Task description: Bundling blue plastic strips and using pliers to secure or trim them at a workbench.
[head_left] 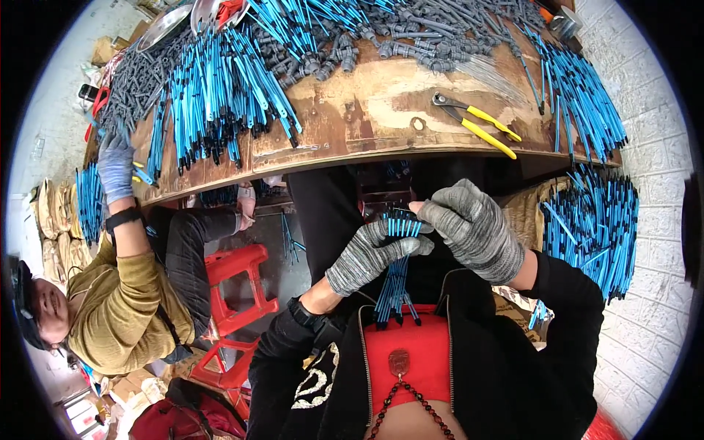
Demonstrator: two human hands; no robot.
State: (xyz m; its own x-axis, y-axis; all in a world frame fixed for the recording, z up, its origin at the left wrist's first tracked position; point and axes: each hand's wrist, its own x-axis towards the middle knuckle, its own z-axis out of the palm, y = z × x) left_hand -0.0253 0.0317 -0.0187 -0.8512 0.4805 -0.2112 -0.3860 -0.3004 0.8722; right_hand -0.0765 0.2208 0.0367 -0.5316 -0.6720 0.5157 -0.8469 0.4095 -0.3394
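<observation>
My left hand [370,253], in a grey knit glove, is wrapped round a small bundle of thin blue rods with black ends [396,282]. The bundle is fanned out over my lap, and its lower tips lie against my red top. Beside its upper ends is my right hand [477,231], gloved the same way with a bare fingertip showing. The fingers of that hand are pinched together close to the rod tips; what they hold, if anything, is too small to make out.
A wooden table [330,110] curves ahead, bearing a heap of blue rods [220,88], grey plastic fittings [425,48] and yellow-handled cutting pliers [477,125]. More blue rods [590,227] are stacked at right. At left a co-worker [139,308] reaches to the table, near a red stool [238,286].
</observation>
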